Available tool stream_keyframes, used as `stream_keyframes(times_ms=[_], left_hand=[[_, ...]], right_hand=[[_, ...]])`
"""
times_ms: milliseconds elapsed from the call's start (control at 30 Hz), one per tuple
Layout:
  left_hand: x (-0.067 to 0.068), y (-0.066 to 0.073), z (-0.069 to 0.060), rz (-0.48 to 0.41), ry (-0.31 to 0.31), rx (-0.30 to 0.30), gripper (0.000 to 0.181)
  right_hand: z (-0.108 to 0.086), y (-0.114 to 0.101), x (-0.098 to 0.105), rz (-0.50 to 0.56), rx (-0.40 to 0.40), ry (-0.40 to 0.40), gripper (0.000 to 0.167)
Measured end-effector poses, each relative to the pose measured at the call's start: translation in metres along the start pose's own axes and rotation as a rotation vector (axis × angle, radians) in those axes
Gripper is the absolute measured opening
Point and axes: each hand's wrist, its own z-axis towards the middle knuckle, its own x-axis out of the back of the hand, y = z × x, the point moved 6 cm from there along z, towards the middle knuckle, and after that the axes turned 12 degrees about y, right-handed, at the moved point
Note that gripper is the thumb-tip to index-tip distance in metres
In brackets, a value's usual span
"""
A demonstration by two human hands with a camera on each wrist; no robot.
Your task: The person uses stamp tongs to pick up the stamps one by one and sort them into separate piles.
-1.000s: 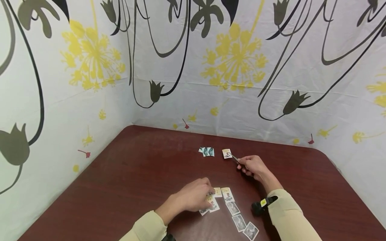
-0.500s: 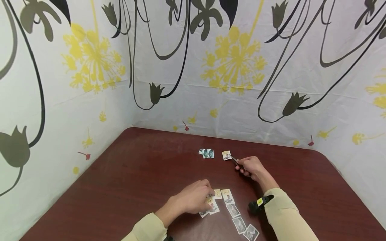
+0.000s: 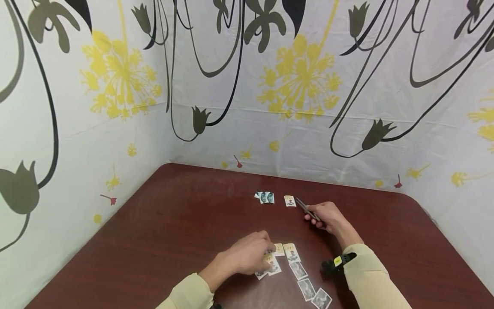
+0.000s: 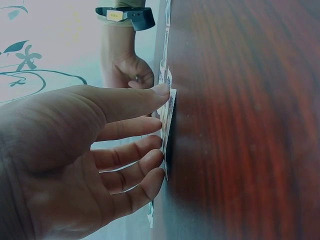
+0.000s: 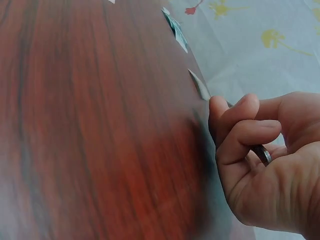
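Tweezers (image 3: 305, 208) are gripped in my right hand (image 3: 326, 218), tips pointing to the far left. Just left of the tips, apart from them, a small yellow-and-white stamp (image 3: 290, 201) lies on the table. In the right wrist view, the curled fingers (image 5: 245, 125) hide most of the tweezers; their metal end (image 5: 262, 154) pokes out below. My left hand (image 3: 248, 252) rests its fingertips on several similar stamps (image 3: 274, 266) at the near middle. The left wrist view shows its thumb (image 4: 135, 102) and fingers spread and gently bent on the stamps' edges.
Overlapping teal stamps (image 3: 266, 197) lie left of the far stamp. A yellowish stamp (image 3: 291, 252) and several grey ones (image 3: 306, 289) run in a line towards the near edge. The dark red table (image 3: 185, 214) meets a patterned white cloth wall (image 3: 239, 86) behind.
The tweezers' tips have come off the far stamp and drawn slightly right, and the stamp now lies by itself. My left hand stays in place.
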Motion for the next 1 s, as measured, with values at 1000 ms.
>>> stream_keyframes(times_ms=[1000], left_hand=[[0.003,-0.001,-0.002,-0.029,0.011,0.05,0.04]], right_hand=[[-0.047,0.011,0.014,-0.186,0.283,-0.407,0.03]])
